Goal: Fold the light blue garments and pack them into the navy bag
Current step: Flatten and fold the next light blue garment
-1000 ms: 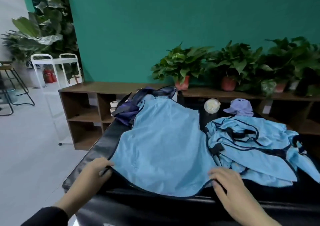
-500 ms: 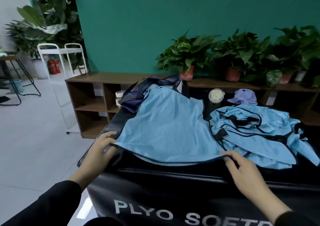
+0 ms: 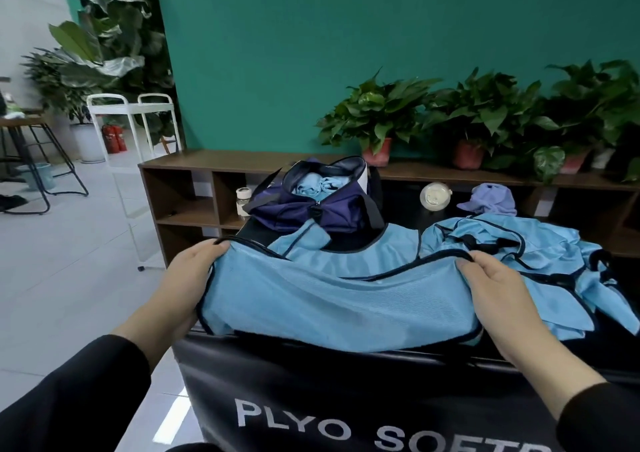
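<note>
A light blue garment [image 3: 339,299] with dark piping lies on the black padded box [image 3: 346,399], its near hem lifted and doubled over away from me. My left hand [image 3: 187,278] grips the hem's left corner and my right hand [image 3: 495,289] grips its right corner. Behind it the navy bag [image 3: 311,209] stands open with light blue cloth [image 3: 318,183] bunched inside. A heap of more light blue garments [image 3: 526,243] lies at the right, beside my right hand.
A purple cap [image 3: 491,200] and a round white container [image 3: 434,197] sit behind the heap. A small jar [image 3: 244,200] stands left of the bag. A wooden shelf unit [image 3: 194,188] with potted plants [image 3: 377,119] runs along the green wall. A white cart [image 3: 138,133] stands on the floor at left.
Both hands lifted the garment's near hem and carried it away from me over the rest, halving it. The bag, hidden behind the spread garment before, now shows.
</note>
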